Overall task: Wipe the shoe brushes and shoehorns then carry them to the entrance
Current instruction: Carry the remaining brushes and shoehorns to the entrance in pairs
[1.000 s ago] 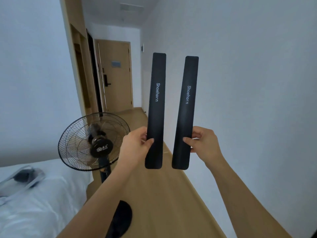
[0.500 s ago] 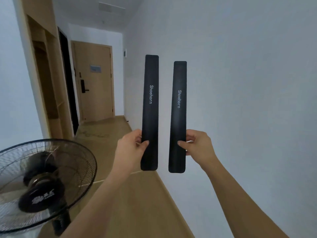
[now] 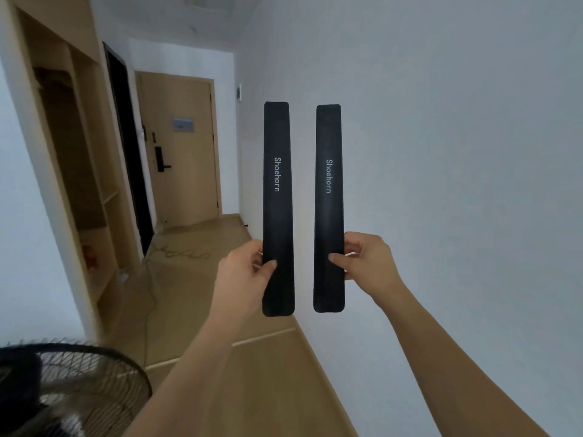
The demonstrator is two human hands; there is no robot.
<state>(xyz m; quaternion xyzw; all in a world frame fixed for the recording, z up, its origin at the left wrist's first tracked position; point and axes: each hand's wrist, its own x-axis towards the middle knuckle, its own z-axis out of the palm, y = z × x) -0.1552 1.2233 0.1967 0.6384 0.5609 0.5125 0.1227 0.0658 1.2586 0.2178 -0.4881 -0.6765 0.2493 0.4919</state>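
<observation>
Two long black shoehorns, each printed "Shoehorn", stand upright side by side in front of me. My left hand [image 3: 244, 272] pinches the left shoehorn [image 3: 277, 209] near its lower end, thumb on the front. My right hand [image 3: 367, 263] pinches the right shoehorn [image 3: 328, 209] the same way. The two shoehorns are apart, not touching. No shoe brush is in view.
A wooden entrance door [image 3: 183, 149] closes the far end of the corridor. Open wooden shelving [image 3: 82, 171] lines the left side. A black fan [image 3: 72, 389] stands at the lower left, its cable [image 3: 151, 288] trailing over the wooden floor. A white wall [image 3: 441, 152] runs along the right.
The view has advanced down the corridor: the fan has slid to the lower left and the door is nearer. Both hands keep holding the shoehorns upright.
</observation>
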